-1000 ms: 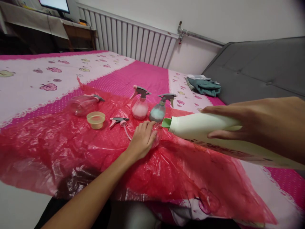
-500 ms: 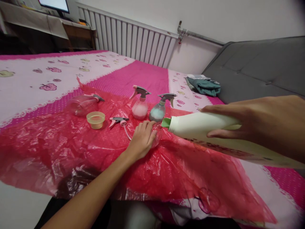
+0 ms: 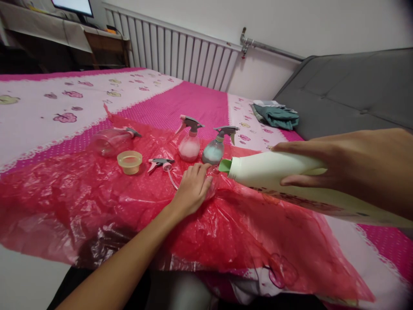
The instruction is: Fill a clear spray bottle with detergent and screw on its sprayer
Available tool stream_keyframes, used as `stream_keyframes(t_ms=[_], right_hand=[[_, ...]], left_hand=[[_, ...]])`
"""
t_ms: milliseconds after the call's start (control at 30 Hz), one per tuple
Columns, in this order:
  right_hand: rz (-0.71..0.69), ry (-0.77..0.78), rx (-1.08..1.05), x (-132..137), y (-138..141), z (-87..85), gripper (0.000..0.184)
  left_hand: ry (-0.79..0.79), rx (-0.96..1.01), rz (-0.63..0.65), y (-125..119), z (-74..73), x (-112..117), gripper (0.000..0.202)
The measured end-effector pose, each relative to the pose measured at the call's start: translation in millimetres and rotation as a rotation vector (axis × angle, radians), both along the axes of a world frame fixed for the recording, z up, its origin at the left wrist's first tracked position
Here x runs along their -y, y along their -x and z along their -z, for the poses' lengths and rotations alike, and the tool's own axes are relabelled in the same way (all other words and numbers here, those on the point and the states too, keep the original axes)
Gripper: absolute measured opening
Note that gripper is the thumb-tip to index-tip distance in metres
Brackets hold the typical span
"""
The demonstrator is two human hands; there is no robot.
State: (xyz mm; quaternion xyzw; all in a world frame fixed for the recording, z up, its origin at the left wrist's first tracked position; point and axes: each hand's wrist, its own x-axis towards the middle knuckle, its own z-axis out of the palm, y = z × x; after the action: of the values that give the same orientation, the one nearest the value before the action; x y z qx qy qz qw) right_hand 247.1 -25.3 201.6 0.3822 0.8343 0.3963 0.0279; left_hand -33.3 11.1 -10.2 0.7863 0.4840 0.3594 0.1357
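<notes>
Our left hand [image 3: 192, 189] grasps a clear bottle [image 3: 213, 188] near the middle of the scene, with the fingers wrapped over its far-left side and the thumb on the near side. The bottle rests on a crinkled red plastic sheet [image 3: 112, 206], and its uncapped mouth points up and to the right. Our right hand [image 3: 358, 165] grips a large pale jug [image 3: 274, 165] from the right, with the jug tipped almost onto its side. Its green spout [image 3: 225, 166] sits right at the bottle's mouth; we cannot tell whether the two touch.

Just left of our left hand lies a loose spray head [image 3: 159, 163], its tube trailing toward our fingers. Farther left stands a yellowish cup [image 3: 129, 163], and beyond it a pink-tinted bottle [image 3: 109, 143] lies on its side. On the far side of our hands, a pink spray bottle [image 3: 189, 148] and a teal spray bottle [image 3: 213, 151] stand upright side by side, the teal one to the right.

The sheet covers part of a pink and white bedspread [image 3: 206, 103]. Folded clothes [image 3: 277, 117] lie at the far right, near a gray headboard [image 3: 355, 94].
</notes>
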Motion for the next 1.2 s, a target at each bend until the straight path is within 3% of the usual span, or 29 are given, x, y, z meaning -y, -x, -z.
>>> stream_keyframes(t_ms=[1200], right_hand=[[0.003, 0.005, 0.003, -0.4, 1.3, -1.3, 0.076]], left_hand=[[0.004, 0.002, 0.006, -0.6, -0.8, 0.2, 0.044]])
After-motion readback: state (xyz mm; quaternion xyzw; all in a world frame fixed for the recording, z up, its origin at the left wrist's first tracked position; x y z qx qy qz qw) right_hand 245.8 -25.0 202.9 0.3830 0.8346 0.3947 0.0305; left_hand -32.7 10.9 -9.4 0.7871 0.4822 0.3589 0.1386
